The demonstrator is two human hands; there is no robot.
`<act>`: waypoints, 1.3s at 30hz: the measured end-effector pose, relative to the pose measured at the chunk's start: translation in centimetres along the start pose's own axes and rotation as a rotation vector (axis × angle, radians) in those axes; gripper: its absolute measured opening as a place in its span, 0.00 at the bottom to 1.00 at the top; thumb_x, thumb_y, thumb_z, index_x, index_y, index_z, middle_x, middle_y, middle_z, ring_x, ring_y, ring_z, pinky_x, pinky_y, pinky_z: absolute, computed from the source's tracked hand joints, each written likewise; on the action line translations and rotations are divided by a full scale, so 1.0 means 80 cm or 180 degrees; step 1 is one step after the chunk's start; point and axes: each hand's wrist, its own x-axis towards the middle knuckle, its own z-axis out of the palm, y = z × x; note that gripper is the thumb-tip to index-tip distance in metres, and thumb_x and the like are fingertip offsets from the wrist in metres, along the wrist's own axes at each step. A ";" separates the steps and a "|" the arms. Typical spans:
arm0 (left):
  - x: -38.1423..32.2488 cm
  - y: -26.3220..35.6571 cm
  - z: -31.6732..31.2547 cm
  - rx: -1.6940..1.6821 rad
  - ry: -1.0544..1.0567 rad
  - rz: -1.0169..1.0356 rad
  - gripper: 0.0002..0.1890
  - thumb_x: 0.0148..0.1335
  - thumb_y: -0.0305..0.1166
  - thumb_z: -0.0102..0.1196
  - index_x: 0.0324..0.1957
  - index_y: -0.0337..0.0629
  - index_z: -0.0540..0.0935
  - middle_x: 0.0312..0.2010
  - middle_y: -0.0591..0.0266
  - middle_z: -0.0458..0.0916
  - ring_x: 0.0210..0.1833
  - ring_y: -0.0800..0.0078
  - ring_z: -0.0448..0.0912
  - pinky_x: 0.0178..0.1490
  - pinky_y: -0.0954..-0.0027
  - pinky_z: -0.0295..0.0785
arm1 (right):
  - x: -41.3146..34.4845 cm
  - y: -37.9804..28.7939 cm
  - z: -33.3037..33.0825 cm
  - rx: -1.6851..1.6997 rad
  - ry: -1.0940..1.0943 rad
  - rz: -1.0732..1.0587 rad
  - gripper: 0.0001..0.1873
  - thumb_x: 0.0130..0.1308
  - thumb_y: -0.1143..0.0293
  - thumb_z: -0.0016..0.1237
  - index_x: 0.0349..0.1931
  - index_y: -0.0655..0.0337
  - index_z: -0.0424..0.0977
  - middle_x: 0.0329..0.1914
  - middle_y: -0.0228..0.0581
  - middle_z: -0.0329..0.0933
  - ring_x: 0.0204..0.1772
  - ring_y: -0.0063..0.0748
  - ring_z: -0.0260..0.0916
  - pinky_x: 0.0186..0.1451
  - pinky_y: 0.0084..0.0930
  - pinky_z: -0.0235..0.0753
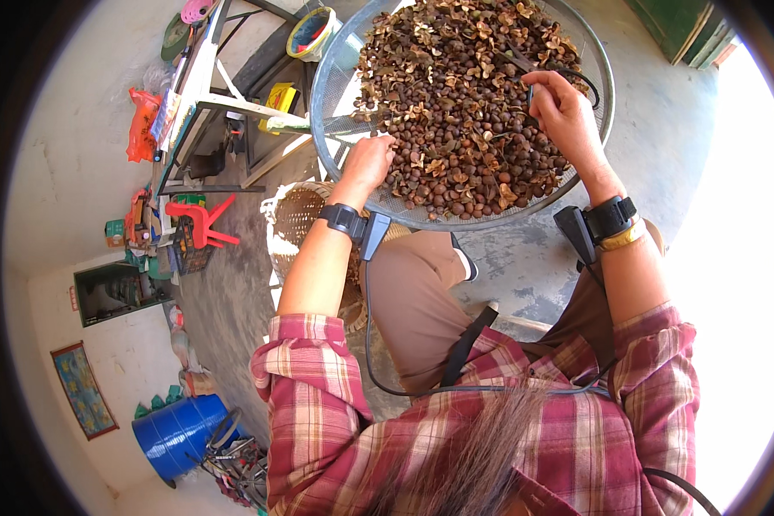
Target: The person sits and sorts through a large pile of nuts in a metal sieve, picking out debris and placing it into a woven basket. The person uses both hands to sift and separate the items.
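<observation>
A large round mesh sieve [609, 122] with a grey rim lies in front of me, heaped with small round brown seeds or fruits [451, 135] and dry split husks [477, 26]. My left hand [367, 161] is at the left side of the heap, its thumb and fingertips pinched together; whether a small piece is between them cannot be made out. Over the right part of the heap, my right hand [561, 109] has curled fingers, with a small bluish item at the fingertips. Scissors [519, 62] with a dark looped handle lie on the heap just beyond it.
A woven basket [297, 200] stands below the sieve on the left, near my knee. Beyond it are a red plastic stool [203, 219], a metal frame [232, 103] and a bucket [313, 35]. A blue drum [184, 432] stands at the lower left. Cables run from both wrist devices.
</observation>
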 end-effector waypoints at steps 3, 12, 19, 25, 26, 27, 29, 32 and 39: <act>0.003 -0.013 -0.004 -0.1131 0.0052 -0.0582 0.14 0.62 0.32 0.53 0.50 0.41 0.80 0.39 0.52 0.82 0.41 0.60 0.80 0.46 0.62 0.75 | 0.001 0.000 -0.004 -0.0013 0.0013 -0.0042 0.12 0.70 0.69 0.40 0.47 0.62 0.75 0.21 0.30 0.74 0.22 0.16 0.66 0.29 0.19 0.68; -0.018 -0.030 -0.013 -0.0277 -0.0129 -0.0195 0.12 0.62 0.34 0.54 0.45 0.42 0.83 0.42 0.50 0.83 0.46 0.57 0.81 0.50 0.62 0.73 | 0.000 0.002 0.007 -0.0090 -0.0004 -0.0042 0.12 0.69 0.68 0.41 0.46 0.62 0.75 0.22 0.32 0.76 0.25 0.18 0.71 0.32 0.19 0.71; 0.002 -0.022 0.006 0.0266 -0.0379 -0.0243 0.11 0.58 0.32 0.58 0.41 0.37 0.80 0.37 0.47 0.82 0.42 0.53 0.80 0.48 0.61 0.74 | 0.001 0.004 0.000 -0.0140 -0.0047 0.0038 0.12 0.69 0.68 0.41 0.46 0.61 0.75 0.22 0.31 0.76 0.25 0.18 0.71 0.32 0.19 0.71; -0.008 -0.031 -0.027 -0.2080 -0.0617 -0.1129 0.08 0.60 0.30 0.51 0.39 0.43 0.80 0.26 0.65 0.79 0.30 0.77 0.77 0.32 0.74 0.71 | -0.001 0.005 0.003 -0.0089 -0.0021 0.0018 0.12 0.69 0.69 0.41 0.46 0.61 0.75 0.21 0.30 0.75 0.24 0.17 0.69 0.31 0.18 0.69; -0.018 -0.032 -0.034 -0.2210 -0.0681 -0.1014 0.08 0.61 0.31 0.49 0.39 0.44 0.80 0.25 0.69 0.77 0.28 0.81 0.74 0.30 0.77 0.69 | -0.001 0.004 0.003 -0.0062 -0.0041 0.0008 0.12 0.69 0.69 0.41 0.46 0.61 0.75 0.21 0.29 0.75 0.24 0.17 0.68 0.31 0.18 0.69; -0.029 -0.033 -0.040 -0.2344 -0.0742 -0.0898 0.09 0.61 0.32 0.48 0.40 0.45 0.80 0.24 0.72 0.75 0.26 0.84 0.72 0.29 0.80 0.67 | -0.001 0.004 0.004 -0.0077 -0.0027 -0.0005 0.12 0.69 0.69 0.41 0.46 0.61 0.75 0.21 0.29 0.75 0.24 0.17 0.68 0.31 0.18 0.69; -0.051 -0.033 -0.047 -0.2287 -0.0624 -0.0695 0.09 0.64 0.31 0.47 0.39 0.42 0.81 0.24 0.74 0.72 0.21 0.87 0.65 0.23 0.83 0.60 | 0.000 0.003 0.003 -0.0076 -0.0029 0.0053 0.12 0.69 0.68 0.41 0.46 0.62 0.75 0.21 0.29 0.74 0.24 0.16 0.68 0.30 0.18 0.69; -0.092 -0.050 -0.064 -0.2008 -0.0496 -0.0685 0.10 0.64 0.32 0.47 0.38 0.42 0.82 0.23 0.73 0.72 0.22 0.86 0.67 0.25 0.81 0.63 | -0.001 0.003 0.002 -0.0100 -0.0041 0.0002 0.12 0.69 0.68 0.41 0.46 0.62 0.75 0.21 0.30 0.75 0.24 0.17 0.69 0.30 0.19 0.69; -0.176 -0.057 -0.078 -0.0091 0.0143 -0.1072 0.10 0.62 0.33 0.53 0.41 0.41 0.83 0.29 0.54 0.82 0.31 0.65 0.80 0.36 0.66 0.74 | -0.001 0.002 0.005 -0.0240 -0.0126 0.0000 0.12 0.69 0.68 0.41 0.46 0.62 0.75 0.22 0.32 0.76 0.26 0.19 0.73 0.33 0.20 0.72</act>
